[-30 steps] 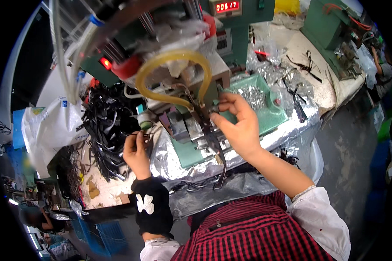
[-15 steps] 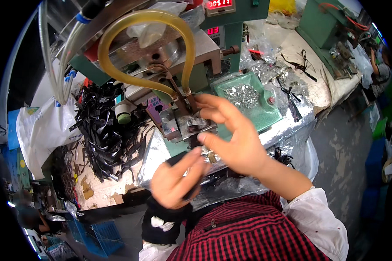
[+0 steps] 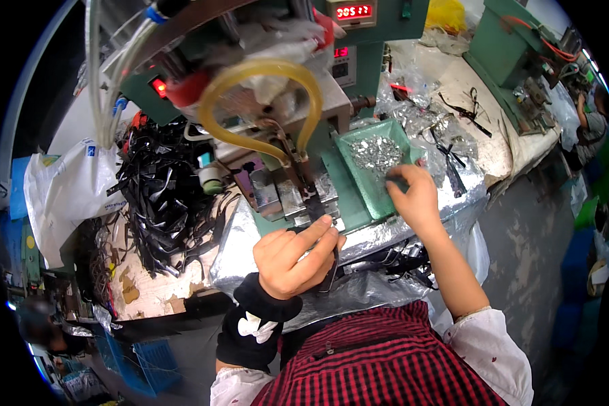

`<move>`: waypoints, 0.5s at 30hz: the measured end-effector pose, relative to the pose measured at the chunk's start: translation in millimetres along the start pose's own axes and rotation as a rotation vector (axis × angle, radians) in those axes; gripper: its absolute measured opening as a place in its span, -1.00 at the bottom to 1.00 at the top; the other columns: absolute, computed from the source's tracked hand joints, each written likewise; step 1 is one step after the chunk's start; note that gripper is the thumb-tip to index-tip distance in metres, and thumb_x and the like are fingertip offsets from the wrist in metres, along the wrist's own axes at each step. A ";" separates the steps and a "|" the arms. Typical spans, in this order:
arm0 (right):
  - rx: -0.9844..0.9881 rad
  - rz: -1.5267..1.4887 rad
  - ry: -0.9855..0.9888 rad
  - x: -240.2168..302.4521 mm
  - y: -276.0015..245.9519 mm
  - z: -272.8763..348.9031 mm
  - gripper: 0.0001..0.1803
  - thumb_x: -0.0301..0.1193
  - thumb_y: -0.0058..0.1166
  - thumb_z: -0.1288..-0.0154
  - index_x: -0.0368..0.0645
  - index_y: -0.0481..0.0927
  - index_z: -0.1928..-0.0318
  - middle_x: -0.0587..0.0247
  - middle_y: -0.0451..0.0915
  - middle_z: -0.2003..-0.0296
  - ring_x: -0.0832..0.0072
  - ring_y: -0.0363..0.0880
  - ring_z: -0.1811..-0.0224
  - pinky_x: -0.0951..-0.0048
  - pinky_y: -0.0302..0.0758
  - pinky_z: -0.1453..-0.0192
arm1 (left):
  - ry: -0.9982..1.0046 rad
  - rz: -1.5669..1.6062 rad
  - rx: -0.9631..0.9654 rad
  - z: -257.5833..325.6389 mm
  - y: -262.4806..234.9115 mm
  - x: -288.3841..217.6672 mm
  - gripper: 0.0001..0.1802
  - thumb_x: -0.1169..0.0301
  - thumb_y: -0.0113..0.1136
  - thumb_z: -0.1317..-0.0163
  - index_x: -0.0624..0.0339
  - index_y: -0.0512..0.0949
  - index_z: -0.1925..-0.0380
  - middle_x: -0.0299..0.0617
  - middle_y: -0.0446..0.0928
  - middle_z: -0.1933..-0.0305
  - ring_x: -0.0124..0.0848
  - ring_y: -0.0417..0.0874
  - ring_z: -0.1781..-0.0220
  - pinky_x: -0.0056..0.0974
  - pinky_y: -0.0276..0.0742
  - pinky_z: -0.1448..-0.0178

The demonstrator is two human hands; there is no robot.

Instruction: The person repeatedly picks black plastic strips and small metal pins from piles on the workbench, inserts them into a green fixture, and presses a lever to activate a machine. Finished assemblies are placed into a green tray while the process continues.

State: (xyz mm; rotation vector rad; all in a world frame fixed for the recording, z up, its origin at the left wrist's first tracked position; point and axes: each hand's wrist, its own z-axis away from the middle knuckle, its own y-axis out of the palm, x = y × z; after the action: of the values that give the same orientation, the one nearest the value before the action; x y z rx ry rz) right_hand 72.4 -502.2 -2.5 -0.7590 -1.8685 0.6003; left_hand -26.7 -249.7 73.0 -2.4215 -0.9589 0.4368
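A black strap point(image 3: 316, 208) lies on the metal die block point(image 3: 296, 208) under the nozzle of a green press, its tail hanging toward me. My left hand point(image 3: 296, 262), with a black cuff at the wrist, pinches this strap right at the front of the block. Over the right side of a green tray point(image 3: 367, 201) is my right hand point(image 3: 416, 199), its thumb and fingertips bent together. Whatever is between those fingertips is too small and dark to make out. Small silvery metal pieces point(image 3: 377, 153) are heaped in the tray's far part.
A yellowish hose point(image 3: 213, 88) loops above the die block. To the left lies a big pile of black straps point(image 3: 159, 203) beside a white bag point(image 3: 71, 196). Clear plastic bags point(image 3: 446, 122) and a second green machine point(image 3: 499, 47) stand at the right. Another person point(image 3: 592, 125) sits beyond.
My right hand has left the die block and moved right to the tray. My left hand has come up to the block with the strap. A red light shows at the press's left.
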 end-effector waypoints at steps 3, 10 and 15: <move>-0.030 0.152 -0.021 11.0 10.5 -3.2 -0.80 -0.43 0.37 -0.06 -0.14 0.69 0.27 0.13 0.63 0.26 0.05 0.56 0.04 0.09 0.50 -0.08 | -0.093 0.004 -0.006 -1.6 -2.6 -8.9 -0.61 0.55 0.59 0.10 0.19 0.73 0.19 -0.14 0.77 0.14 -0.43 0.63 0.52 -0.38 0.43 0.50; -0.022 0.140 0.023 11.5 16.3 -1.2 -0.83 -0.39 0.36 -0.09 -0.16 0.66 0.34 0.13 0.62 0.29 0.07 0.57 0.11 0.08 0.50 -0.01 | -0.762 -0.126 -0.286 82.2 -8.0 3.6 -0.59 0.70 0.37 -0.11 0.32 0.61 -0.01 -0.10 0.64 0.13 -0.35 0.67 0.29 -0.38 0.55 0.15; 0.026 0.265 -0.070 24.8 28.1 -11.8 -0.92 -0.41 0.31 -0.11 -0.11 0.72 0.36 0.17 0.65 0.31 0.09 0.61 0.13 0.05 0.53 0.07 | -1.182 0.100 -0.097 130.1 5.9 86.0 -0.21 0.54 0.55 0.02 0.32 0.43 -0.27 -0.02 0.54 0.01 -0.27 0.63 0.16 -0.24 0.59 0.14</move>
State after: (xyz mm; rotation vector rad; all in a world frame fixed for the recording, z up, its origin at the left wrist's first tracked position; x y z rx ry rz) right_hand 82.2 -464.1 -2.3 -0.9881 -1.8331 0.8251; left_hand -22.9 -150.3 -47.2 -2.1732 -1.2713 2.0069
